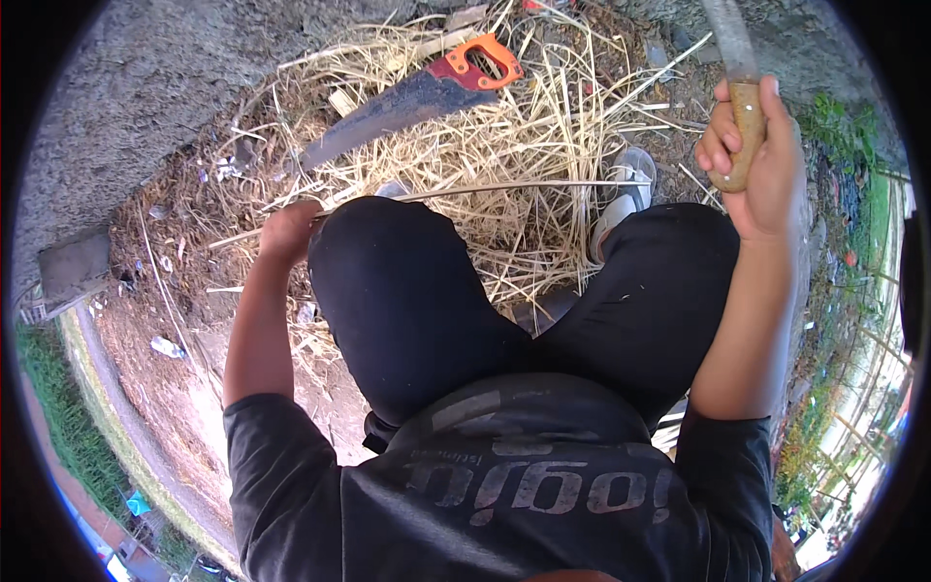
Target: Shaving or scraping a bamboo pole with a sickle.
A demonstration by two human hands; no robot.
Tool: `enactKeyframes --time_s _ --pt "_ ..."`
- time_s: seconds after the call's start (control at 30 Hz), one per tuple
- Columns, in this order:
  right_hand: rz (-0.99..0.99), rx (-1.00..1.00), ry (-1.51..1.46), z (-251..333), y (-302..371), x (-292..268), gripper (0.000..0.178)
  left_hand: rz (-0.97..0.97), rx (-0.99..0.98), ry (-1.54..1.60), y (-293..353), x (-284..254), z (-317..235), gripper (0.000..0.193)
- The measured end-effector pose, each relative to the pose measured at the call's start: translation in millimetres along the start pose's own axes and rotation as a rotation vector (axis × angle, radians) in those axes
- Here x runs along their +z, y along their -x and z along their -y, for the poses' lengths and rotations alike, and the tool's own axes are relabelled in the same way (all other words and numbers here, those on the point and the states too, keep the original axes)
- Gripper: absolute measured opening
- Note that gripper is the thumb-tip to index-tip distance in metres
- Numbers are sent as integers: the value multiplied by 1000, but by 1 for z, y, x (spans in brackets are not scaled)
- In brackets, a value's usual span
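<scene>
My right hand is raised at the upper right, its fingers wrapped round the wooden handle of a knife. The broad grey blade points up and away, and its tip runs out of view. At the left, beside my left knee, my left hand is closed on a long thin strip, which looks like split bamboo or cane. The strip crosses over my left knee and reaches right toward my right shoe. The knife is well apart from the strip.
A handsaw with an orange and red handle lies on a heap of pale shavings and strips ahead of my knees. A rough grey wall or rock surface rises at the far left. Litter dots the dirt; plants grow at the right.
</scene>
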State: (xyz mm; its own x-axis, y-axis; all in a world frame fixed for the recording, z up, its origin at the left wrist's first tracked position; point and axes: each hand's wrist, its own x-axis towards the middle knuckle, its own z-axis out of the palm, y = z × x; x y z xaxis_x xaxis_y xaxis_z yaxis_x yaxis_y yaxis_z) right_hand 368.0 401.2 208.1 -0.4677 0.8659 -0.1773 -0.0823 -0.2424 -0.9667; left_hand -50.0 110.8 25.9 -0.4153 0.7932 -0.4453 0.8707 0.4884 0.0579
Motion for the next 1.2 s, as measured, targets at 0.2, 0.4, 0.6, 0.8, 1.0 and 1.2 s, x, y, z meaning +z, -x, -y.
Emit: enactKeyframes --time_s 0.2,0.4,0.6,0.8,1.0,1.2 --pt "-24 -112 69 5 16 -7 50 -317 96 -68 40 -95 -32 27" --pt "-8 -209 161 18 35 -8 46 -124 -82 -298 69 -168 -95 41" --pt "25 -345 246 20 47 -18 41 -237 -9 -454 88 -211 -114 48" --pt "32 -519 686 12 53 -9 30 -286 -129 -128 76 -196 -148 44" --pt "77 -667 1123 16 28 9 36 -438 -30 14 45 -183 -196 36" --pt "125 -592 1316 5 8 13 42 -510 -36 144 28 -159 -216 27"
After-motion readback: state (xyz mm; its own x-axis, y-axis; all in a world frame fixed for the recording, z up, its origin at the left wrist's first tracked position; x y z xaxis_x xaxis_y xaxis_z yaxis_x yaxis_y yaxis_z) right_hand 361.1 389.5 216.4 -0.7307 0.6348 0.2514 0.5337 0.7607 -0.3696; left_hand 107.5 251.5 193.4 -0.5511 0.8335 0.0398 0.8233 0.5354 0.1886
